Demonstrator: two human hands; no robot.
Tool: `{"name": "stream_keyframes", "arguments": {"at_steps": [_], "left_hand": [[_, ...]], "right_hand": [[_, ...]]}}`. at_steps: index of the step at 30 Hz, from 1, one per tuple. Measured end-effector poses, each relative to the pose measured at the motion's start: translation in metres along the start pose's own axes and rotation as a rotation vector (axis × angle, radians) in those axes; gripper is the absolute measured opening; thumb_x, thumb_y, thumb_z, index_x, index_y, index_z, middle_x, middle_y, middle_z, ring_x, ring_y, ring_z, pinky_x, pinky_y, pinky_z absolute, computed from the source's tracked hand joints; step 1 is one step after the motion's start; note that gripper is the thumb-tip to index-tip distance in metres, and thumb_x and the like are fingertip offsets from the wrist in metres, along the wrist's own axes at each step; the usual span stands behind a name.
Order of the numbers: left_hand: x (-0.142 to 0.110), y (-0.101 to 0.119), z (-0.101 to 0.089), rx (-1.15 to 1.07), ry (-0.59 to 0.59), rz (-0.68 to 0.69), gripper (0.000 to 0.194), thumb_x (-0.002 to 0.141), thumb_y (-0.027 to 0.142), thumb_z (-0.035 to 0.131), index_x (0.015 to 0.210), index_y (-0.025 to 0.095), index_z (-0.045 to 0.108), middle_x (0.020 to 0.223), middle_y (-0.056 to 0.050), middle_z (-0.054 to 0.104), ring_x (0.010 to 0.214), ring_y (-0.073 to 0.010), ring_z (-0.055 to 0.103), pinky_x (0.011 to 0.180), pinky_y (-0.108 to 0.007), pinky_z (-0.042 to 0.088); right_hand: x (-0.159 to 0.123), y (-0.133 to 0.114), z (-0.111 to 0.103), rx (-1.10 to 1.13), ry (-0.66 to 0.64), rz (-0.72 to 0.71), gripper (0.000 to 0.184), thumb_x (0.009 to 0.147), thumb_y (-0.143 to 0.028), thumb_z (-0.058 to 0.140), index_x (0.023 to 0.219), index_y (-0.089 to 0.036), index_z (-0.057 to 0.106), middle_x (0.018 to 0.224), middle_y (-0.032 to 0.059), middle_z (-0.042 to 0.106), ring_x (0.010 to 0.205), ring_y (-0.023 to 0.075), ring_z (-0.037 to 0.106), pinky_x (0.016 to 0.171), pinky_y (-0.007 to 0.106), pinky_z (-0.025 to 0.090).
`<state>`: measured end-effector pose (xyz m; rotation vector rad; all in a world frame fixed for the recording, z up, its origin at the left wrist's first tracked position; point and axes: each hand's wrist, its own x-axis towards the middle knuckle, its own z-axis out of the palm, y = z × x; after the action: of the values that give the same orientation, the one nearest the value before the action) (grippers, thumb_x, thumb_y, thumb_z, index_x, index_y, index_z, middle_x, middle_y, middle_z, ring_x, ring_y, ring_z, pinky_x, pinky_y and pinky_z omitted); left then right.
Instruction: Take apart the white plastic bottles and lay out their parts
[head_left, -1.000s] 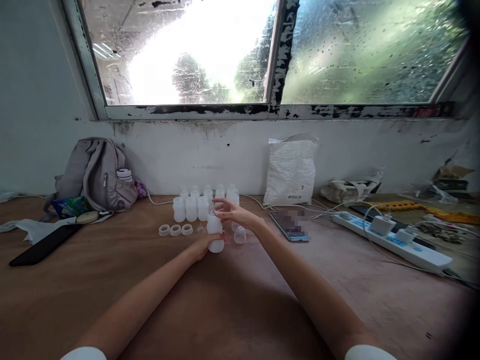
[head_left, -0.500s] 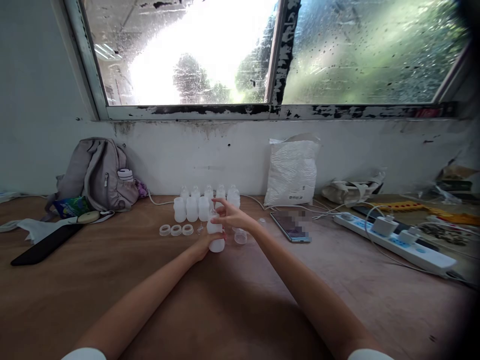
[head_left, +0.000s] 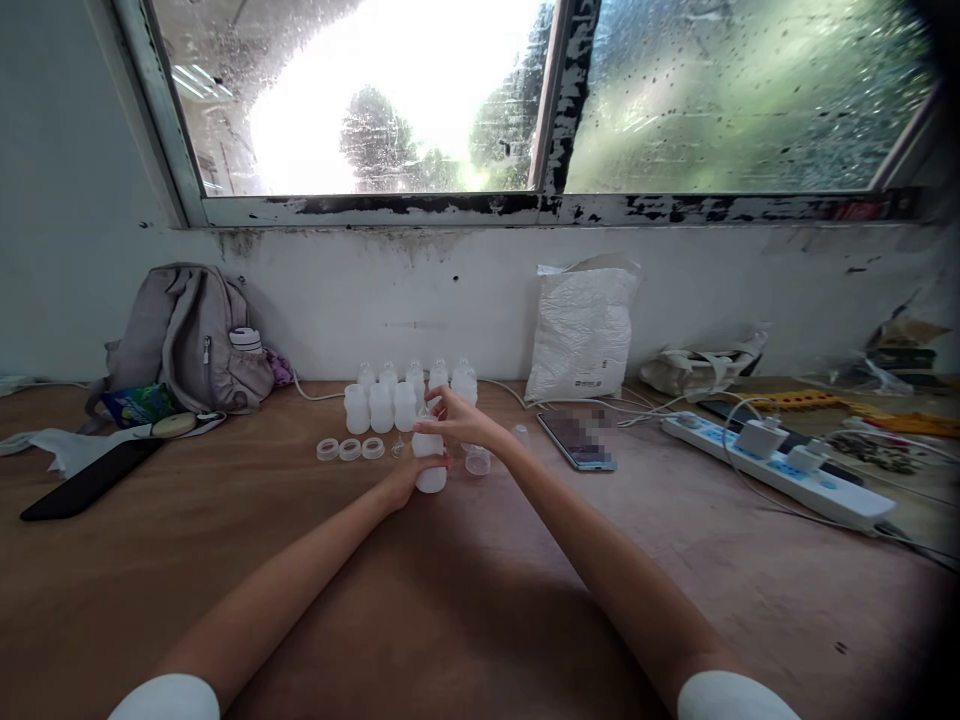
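We've got a frosted btl (head_left: 430, 478) upright or nearly so, approx. mid-length along the table (head_left: 450, 620), a bit in from its back edge; can't tell if its base touches down. Our left hand (head_left: 407, 477) is wrapped round the btl's lower half, fingers closed on it. Our right hand (head_left: 461, 418) is at the btl's top, thumb & fingers curled w/ a narrow gap; we can't tell if they grip anything there. Just L of the btl: a small clear piece (head_left: 398, 447), then 3 white rings (head_left: 349, 457) flat in a line. Just R: a clear cup (head_left: 478, 462). Toward the back edge we see a row of white btls (head_left: 381, 408), w/ clear-topped btls (head_left: 464, 387) behind. Further R: a phone (head_left: 574, 440) w/ part-blurred screen, a white bag (head_left: 581, 330) upright by the wall, then a white power strip (head_left: 780, 473) w/ 2 plugs. Toward the back edge's L end: a grey backpack (head_left: 187, 335); in front of it, a flat black item (head_left: 94, 480).
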<state>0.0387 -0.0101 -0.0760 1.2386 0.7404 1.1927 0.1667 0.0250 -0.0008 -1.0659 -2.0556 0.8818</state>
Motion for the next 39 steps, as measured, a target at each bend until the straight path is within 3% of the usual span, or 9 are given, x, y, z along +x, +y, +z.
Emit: {"name": "stream_keyframes", "arguments": {"at_steps": [3,8,11,15,18,22,27,32,39], "left_hand": [[0.0,0.001,0.0,-0.027,-0.009,-0.002,0.029,0.058,0.021,0.067,0.084,0.013,0.057,0.067,-0.002,0.059,0.059,-0.0137,0.056,0.056,-0.026,0.043],[0.0,-0.001,-0.002,-0.049,-0.006,-0.011,0.029,0.058,0.02,0.066,0.084,0.013,0.056,0.067,-0.002,0.059,0.057,-0.0135,0.056,0.055,-0.026,0.043],[0.001,-0.003,-0.003,-0.055,-0.005,-0.014,0.029,0.057,0.019,0.067,0.084,0.013,0.056,0.067,-0.001,0.058,0.056,-0.0133,0.056,0.054,-0.026,0.043],[0.002,-0.004,-0.003,-0.05,-0.013,-0.009,0.028,0.056,0.017,0.068,0.081,0.014,0.056,0.068,-0.001,0.059,0.057,-0.0135,0.056,0.056,-0.027,0.043],[0.002,-0.004,-0.003,-0.035,-0.018,-0.01,0.027,0.056,0.018,0.068,0.08,0.014,0.056,0.068,-0.002,0.059,0.058,-0.0136,0.056,0.057,-0.027,0.043],[0.001,-0.003,-0.002,-0.015,-0.028,-0.019,0.028,0.056,0.02,0.068,0.08,0.013,0.057,0.067,-0.002,0.059,0.058,-0.0139,0.055,0.057,-0.027,0.043],[0.0,-0.003,-0.002,-0.008,-0.039,0.0,0.029,0.055,0.021,0.069,0.08,0.014,0.057,0.068,-0.002,0.059,0.059,-0.0146,0.055,0.058,-0.028,0.043],[0.0,-0.002,-0.001,-0.007,-0.032,-0.013,0.03,0.055,0.022,0.069,0.081,0.014,0.057,0.066,-0.001,0.059,0.057,-0.0141,0.055,0.058,-0.028,0.042],[0.0,-0.002,-0.001,0.004,-0.042,-0.041,0.032,0.055,0.023,0.069,0.082,0.015,0.056,0.065,-0.001,0.059,0.056,-0.0138,0.055,0.056,-0.027,0.042]], "right_hand": [[0.002,0.004,0.0,0.098,0.009,-0.032,0.054,0.058,-0.037,0.071,0.102,-0.02,0.045,0.081,0.001,0.053,0.07,0.0122,0.053,0.061,0.025,0.047],[0.002,0.001,0.001,0.269,-0.063,-0.075,0.044,0.065,-0.025,0.065,0.104,-0.022,0.046,0.09,0.0023,0.054,0.084,0.014,0.054,0.074,0.028,0.047],[-0.001,-0.004,0.0,0.187,-0.098,-0.054,0.044,0.064,-0.023,0.063,0.105,-0.022,0.046,0.099,0.0042,0.05,0.093,0.0159,0.05,0.08,0.031,0.044],[-0.004,-0.007,-0.001,0.091,-0.107,-0.008,0.053,0.063,-0.023,0.064,0.11,-0.023,0.039,0.091,0.0023,0.046,0.076,0.0138,0.051,0.071,0.032,0.046],[-0.004,-0.007,-0.001,0.112,-0.153,-0.052,0.057,0.065,-0.022,0.062,0.115,-0.025,0.035,0.09,0.0012,0.047,0.077,0.0128,0.051,0.072,0.03,0.045],[-0.004,-0.006,-0.002,0.072,-0.082,-0.063,0.053,0.064,-0.028,0.064,0.111,-0.023,0.039,0.087,0.0015,0.048,0.076,0.0135,0.05,0.071,0.029,0.044],[-0.005,-0.007,-0.003,0.173,-0.215,-0.109,0.047,0.071,-0.025,0.057,0.115,-0.025,0.038,0.097,0.0033,0.052,0.085,0.0143,0.051,0.074,0.028,0.043],[-0.003,-0.004,-0.002,-0.123,-0.083,-0.057,0.052,0.062,-0.039,0.067,0.106,-0.02,0.048,0.091,0.0038,0.049,0.083,0.0158,0.049,0.075,0.03,0.041],[-0.002,-0.008,-0.011,0.07,-0.047,-0.064,0.044,0.067,-0.034,0.063,0.106,-0.018,0.05,0.083,0.0012,0.05,0.078,0.013,0.05,0.07,0.026,0.042]]}}
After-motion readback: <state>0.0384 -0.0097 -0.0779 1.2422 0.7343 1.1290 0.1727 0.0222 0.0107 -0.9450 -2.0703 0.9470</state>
